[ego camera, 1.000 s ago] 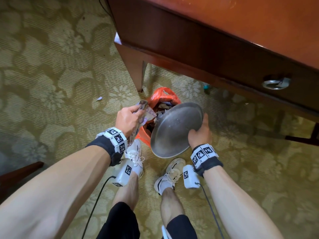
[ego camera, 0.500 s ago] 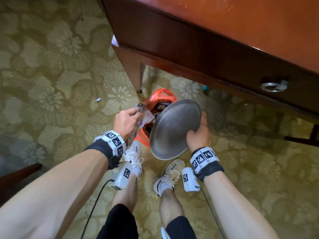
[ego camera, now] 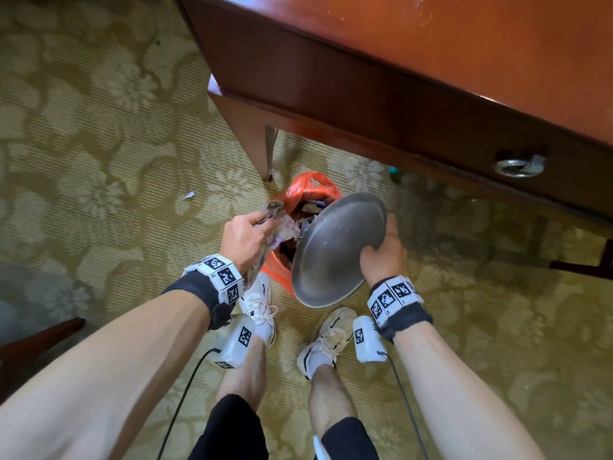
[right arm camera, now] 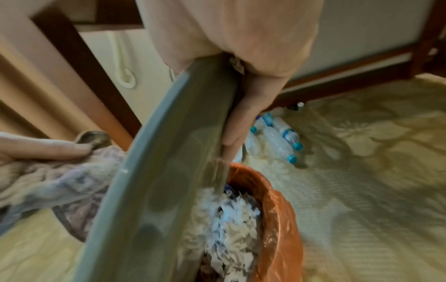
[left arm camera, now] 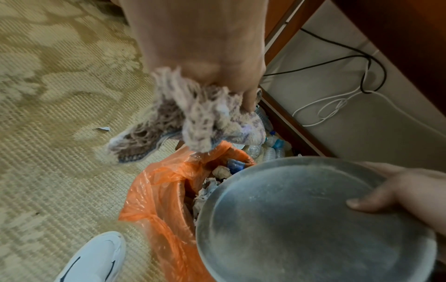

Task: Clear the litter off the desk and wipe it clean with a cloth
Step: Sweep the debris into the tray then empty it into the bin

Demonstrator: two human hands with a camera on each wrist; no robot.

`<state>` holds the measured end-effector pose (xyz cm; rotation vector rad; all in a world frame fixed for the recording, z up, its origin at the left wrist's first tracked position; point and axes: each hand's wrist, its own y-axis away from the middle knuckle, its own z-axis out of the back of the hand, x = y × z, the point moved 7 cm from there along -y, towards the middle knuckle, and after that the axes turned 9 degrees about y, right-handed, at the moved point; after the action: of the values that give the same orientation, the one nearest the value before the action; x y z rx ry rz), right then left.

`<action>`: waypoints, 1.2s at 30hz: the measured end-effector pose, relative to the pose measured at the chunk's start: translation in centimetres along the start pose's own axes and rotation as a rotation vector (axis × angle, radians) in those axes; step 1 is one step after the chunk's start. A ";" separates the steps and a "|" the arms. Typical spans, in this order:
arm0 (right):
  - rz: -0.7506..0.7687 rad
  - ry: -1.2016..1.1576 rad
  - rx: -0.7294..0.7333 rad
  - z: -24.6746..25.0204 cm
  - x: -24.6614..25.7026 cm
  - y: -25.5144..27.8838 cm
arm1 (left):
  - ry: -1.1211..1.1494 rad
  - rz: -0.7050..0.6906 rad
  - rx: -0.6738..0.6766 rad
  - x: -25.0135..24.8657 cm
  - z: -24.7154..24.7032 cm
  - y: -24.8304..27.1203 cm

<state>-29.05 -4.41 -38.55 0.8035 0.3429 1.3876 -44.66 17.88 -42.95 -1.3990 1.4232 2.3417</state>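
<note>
The right hand [ego camera: 384, 250] grips the plate [ego camera: 338, 250] by its rim, thumb on the face, tilted steeply over the bin [ego camera: 308, 190] beside the desk [ego camera: 464, 61]. The left hand [ego camera: 245, 237] clutches the cloth [left arm camera: 205, 118] bunched just above the bin mouth. Litter [right arm camera: 231, 215] lies heaped inside the orange liner. Risk: the heap is high, so scraps may spill onto the carpet [ego camera: 99, 161]; a loose cloth end may drag through the litter.

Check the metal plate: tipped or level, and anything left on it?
Tipped. The right hand holds the metal plate steeply tilted over the orange bin bag; its visible face is bare.
</note>
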 end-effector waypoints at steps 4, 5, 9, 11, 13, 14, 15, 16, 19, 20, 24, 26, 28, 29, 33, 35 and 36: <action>-0.027 -0.043 -0.004 0.1 -0.7 -0.5 | -0.161 -0.076 -0.016 -0.5 0.3 -0.7; -0.034 -0.023 0.008 0.1 -0.8 -0.6 | -0.191 -0.090 -0.025 -0.8 0.3 -0.7; -0.026 -0.041 0.020 -0.2 -0.8 -0.1 | -0.174 -0.093 -0.035 -0.6 0.2 -0.7; -0.052 -0.062 0.019 -0.6 -1.2 0.0 | -0.181 -0.101 -0.034 -0.5 0.1 -0.7; -0.062 -0.075 0.006 -0.8 -1.2 -0.1 | -0.196 -0.106 -0.034 -0.6 0.0 -0.7; -0.060 -0.085 -0.002 -0.9 -1.2 -0.2 | -0.184 -0.102 -0.036 -0.5 0.0 -0.7; -0.059 -0.095 -0.004 -1.0 -1.2 -0.3 | -0.168 -0.099 -0.038 -0.4 0.0 -0.8; -0.065 -0.101 -0.003 -1.1 -1.3 -0.4 | -0.164 -0.091 -0.041 -0.2 0.0 -0.8; -0.078 -0.111 -0.017 -1.0 -1.6 -0.4 | -0.207 -0.095 -0.026 -0.2 -0.3 -0.6; -0.080 -0.121 -0.023 -1.0 -1.7 -0.5 | -0.196 -0.095 -0.032 -0.3 -0.2 -0.6; -0.108 -0.123 -0.024 -1.4 -2.6 -0.6 | -0.200 -0.093 -0.033 -0.4 -0.3 -0.2; -0.092 -0.120 -0.021 -1.5 -2.5 -0.6 | -0.194 -0.084 -0.022 -0.6 -0.4 -0.1; -0.080 -0.144 -0.026 -1.3 -2.3 -0.6 | -0.183 -0.079 -0.019 -0.8 -0.4 0.0; -0.078 -0.155 -0.031 -1.1 -2.3 -0.4 | -0.181 -0.074 -0.012 -0.9 -0.5 0.1; -0.055 -0.198 -0.023 -0.3 -2.6 1.0 | -0.230 -0.102 -0.004 -2.7 -0.5 1.6; -0.040 -0.226 -0.022 0.6 -3.1 2.2 | -0.266 -0.114 0.012 -3.9 -0.3 2.9; -0.031 -0.240 -0.019 1.1 -3.3 3.0 | -0.281 -0.123 0.017 -4.5 -0.1 3.7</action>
<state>-31.14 -7.99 -36.50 0.9344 0.1552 1.2483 -43.69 17.32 -37.19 -1.0673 1.2401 2.3284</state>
